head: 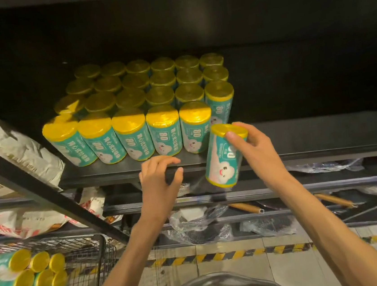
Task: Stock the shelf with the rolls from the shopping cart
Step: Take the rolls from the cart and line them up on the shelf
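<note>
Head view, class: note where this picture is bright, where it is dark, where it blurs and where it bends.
Head view: the front rolls are brightly lit, the back rows dim, the shelf recess nearly black; the roll in the right hand is slightly motion-blurred; the left hand grips the shelf edge; the wide lens bends the frame post.

The teal rolls standing in the front row on the black shelf each carried a large white "80" in a framed box, beside a column of white Chinese characters too blurred to read with certainty. The roll held in the right hand, namely the held roll, showed the same "80" on its wrapper. Printing on the white sacks at the left could not be read.
</note>
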